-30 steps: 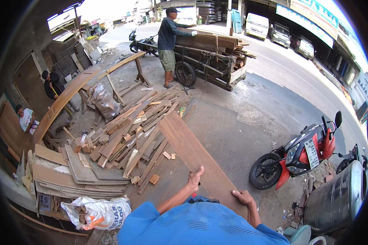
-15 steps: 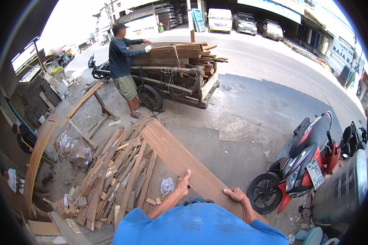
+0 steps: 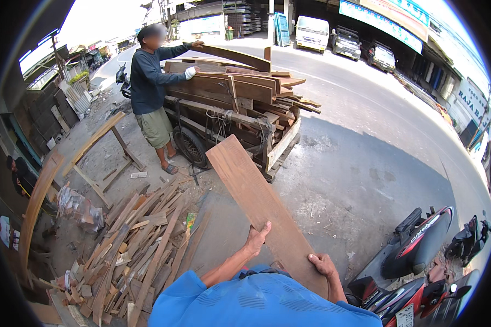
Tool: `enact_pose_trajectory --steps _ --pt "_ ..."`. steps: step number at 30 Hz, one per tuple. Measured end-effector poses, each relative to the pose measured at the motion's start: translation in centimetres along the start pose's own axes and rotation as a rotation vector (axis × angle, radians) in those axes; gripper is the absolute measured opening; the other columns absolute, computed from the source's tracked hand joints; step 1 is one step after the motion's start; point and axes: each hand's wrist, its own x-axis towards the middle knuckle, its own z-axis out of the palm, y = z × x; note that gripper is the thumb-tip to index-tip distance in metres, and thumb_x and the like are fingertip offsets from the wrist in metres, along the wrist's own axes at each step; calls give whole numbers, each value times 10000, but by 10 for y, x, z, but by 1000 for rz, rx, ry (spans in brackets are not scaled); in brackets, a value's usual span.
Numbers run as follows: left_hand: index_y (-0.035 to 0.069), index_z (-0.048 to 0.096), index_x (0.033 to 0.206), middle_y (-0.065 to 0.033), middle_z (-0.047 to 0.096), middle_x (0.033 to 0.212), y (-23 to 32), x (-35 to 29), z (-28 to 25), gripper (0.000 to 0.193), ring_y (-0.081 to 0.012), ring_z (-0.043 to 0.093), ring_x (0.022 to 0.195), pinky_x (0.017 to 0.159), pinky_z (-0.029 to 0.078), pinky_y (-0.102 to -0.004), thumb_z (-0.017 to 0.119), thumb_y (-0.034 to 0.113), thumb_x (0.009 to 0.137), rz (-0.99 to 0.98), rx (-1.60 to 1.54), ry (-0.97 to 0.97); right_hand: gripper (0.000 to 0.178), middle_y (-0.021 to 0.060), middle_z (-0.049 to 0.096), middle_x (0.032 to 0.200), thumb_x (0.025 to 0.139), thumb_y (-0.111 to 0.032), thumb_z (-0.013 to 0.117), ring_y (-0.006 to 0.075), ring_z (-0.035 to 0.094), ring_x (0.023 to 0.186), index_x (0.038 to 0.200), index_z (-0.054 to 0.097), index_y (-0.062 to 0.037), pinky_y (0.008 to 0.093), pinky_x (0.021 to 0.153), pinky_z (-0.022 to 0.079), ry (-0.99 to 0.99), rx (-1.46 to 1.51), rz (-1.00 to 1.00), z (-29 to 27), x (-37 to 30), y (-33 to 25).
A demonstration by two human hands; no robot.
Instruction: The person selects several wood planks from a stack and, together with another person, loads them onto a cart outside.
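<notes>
A long, flat brown wooden plank (image 3: 251,188) slants up and away from my body, its far end overlapping the cart's lower side from here. My left hand (image 3: 256,238) grips its left edge, thumb upward. Nearer my body, my right hand (image 3: 323,265) is closed on the right edge, thumb over the top face. Ahead stands a wooden cart (image 3: 281,146) loaded with planks. A co-worker (image 3: 151,82) in a dark long-sleeved top stands at its left side, one hand on a raised board (image 3: 234,56), the other, gloved or wrapped in white, on the load.
Scrap wood (image 3: 128,248) lies heaped at my left, beside a plastic bag (image 3: 77,207) and a wooden trestle (image 3: 95,141). Motorcycles (image 3: 417,250) are parked at my right. Past the cart runs a road (image 3: 365,103) with parked vehicles (image 3: 346,43). Another person (image 3: 22,177) is at far left.
The cart now appears closer, and the plank in my hands has swung to point more straight ahead. The co-worker has raised one board on the load. The motorcycles sit lower in view.
</notes>
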Motion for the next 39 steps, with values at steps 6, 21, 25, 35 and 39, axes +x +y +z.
enact_pose_trajectory --steps 6,21,25,35,39 --pt "-17 342 1433 -142 473 1379 53 104 -11 739 -245 440 1287 1092 360 -384 707 357 910 58 -86 111 624 181 701 811 803 -524 714 235 659 775 1006 725 66 413 681 502 -38 -149 -53 -22 92 -110" --pt "-17 412 1398 -107 486 1370 276 435 -35 666 -206 453 1263 1081 368 -367 646 414 948 239 -193 -115 602 191 690 731 720 -481 777 267 678 698 961 719 68 399 648 514 407 -223 -262 -41 278 -456" --pt "-1 421 1385 -100 501 1335 328 497 1 636 -196 446 1268 1070 392 -376 629 420 956 321 -289 -239 698 190 674 710 705 -576 764 261 671 689 945 710 77 396 648 510 541 -272 -363 -75 302 -516" --pt "56 343 1388 -105 482 1259 434 641 56 613 -220 470 1260 1042 434 -477 541 470 982 447 -255 -570 899 157 664 731 699 -788 649 248 658 723 957 696 71 392 682 509 713 -446 -598 -165 382 -647" --pt "66 370 1373 -89 465 1282 474 686 60 603 -222 457 1275 1076 391 -487 550 483 976 428 -323 -562 841 152 667 742 714 -739 680 238 654 714 961 697 64 391 681 508 708 -433 -630 -172 423 -694"
